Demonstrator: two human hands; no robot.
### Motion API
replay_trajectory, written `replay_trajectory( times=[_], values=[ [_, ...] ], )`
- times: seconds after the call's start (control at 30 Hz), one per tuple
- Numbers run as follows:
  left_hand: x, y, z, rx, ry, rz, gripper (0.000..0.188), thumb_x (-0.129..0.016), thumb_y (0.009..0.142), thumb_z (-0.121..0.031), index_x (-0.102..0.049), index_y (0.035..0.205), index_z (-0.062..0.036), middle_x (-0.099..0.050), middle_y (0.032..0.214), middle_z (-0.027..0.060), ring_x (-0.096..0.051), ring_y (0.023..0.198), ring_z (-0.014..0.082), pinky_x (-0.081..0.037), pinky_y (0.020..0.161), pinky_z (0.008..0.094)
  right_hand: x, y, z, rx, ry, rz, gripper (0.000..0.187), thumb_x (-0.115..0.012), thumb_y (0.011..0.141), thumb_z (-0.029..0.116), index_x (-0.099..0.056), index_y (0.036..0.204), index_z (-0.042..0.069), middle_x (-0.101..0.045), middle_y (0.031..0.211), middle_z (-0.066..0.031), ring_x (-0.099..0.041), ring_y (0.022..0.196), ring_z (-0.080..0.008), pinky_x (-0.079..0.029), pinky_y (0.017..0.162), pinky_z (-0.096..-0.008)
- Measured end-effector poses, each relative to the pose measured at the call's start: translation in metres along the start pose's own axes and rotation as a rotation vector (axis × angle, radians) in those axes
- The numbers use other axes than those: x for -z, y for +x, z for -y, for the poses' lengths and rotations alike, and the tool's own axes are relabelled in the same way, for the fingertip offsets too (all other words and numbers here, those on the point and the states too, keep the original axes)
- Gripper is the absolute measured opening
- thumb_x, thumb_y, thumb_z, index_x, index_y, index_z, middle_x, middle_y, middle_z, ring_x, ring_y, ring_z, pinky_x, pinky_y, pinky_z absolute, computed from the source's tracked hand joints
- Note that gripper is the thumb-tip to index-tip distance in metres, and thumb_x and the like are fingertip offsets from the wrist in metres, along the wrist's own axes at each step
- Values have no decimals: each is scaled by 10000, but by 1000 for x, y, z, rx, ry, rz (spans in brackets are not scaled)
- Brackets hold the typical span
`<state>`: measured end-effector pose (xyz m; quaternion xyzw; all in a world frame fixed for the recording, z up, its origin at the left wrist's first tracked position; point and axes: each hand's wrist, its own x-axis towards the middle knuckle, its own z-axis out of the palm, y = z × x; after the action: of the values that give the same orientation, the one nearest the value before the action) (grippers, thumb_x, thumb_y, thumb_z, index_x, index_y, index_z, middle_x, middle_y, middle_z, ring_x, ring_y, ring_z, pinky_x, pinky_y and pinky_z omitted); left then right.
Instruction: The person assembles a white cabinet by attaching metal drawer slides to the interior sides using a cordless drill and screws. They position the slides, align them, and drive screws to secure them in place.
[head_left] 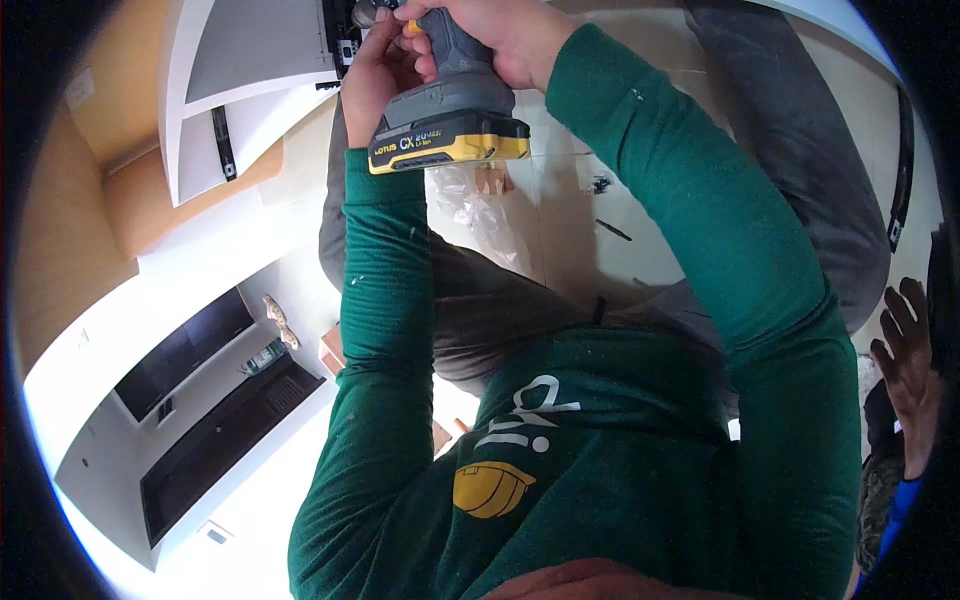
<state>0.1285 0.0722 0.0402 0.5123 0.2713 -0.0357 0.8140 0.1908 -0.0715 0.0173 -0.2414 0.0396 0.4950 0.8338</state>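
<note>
My right hand (pixel 500 35) grips the handle of a grey cordless drill (pixel 455 85) with a black and yellow battery pack (pixel 450 140) at its foot. The drill points up and away, its nose cut off at the frame's top edge. My left hand (pixel 375 75) is cupped against the drill's front by a black metal bracket (pixel 342 45) on a white panel (pixel 250 60). Both arms wear green sleeves. The drill's tip and what it touches are hidden.
A white shelf unit with a black rail (pixel 222 145) stands at the upper left. A clear plastic bag (pixel 475 205) and small dark screws (pixel 600 185) lie on the pale floor. Another person's hand (pixel 910 370) shows at the right edge. Dark-fronted white cabinets (pixel 200 400) are at the lower left.
</note>
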Motion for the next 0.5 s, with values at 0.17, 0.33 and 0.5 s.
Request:
replay_trajectory(
  times=[0.17, 0.33, 0.5],
  values=[
    [0, 1, 2, 3, 19, 28, 308, -510, 1066, -346, -651, 918, -115, -626, 746, -24, -563, 568, 97, -458, 497, 230, 1, -1, 0, -4, -1, 14, 205, -599, 948, 176, -594, 780, 58, -607, 671, -73, -597, 544, -212, -537, 547, -335],
    [1, 1, 1, -12, 44, 32, 315, -510, 1067, -354, -643, 902, -121, -622, 732, -25, -552, 556, 98, -448, 487, 235, 1, -2, 1, 5, -17, 17, 197, -594, 952, 177, -600, 799, 54, -607, 675, -70, -595, 549, -206, -534, 548, -330],
    [12, 7, 1, -2, 54, 55, 345, -516, 1064, -389, -631, 907, -103, -615, 711, 7, -558, 556, 131, -463, 511, 268, 1, -2, -1, -1, 5, 43, 190, -583, 962, 173, -591, 814, 55, -603, 677, -70, -597, 556, -202, -533, 550, -329]
  ],
)
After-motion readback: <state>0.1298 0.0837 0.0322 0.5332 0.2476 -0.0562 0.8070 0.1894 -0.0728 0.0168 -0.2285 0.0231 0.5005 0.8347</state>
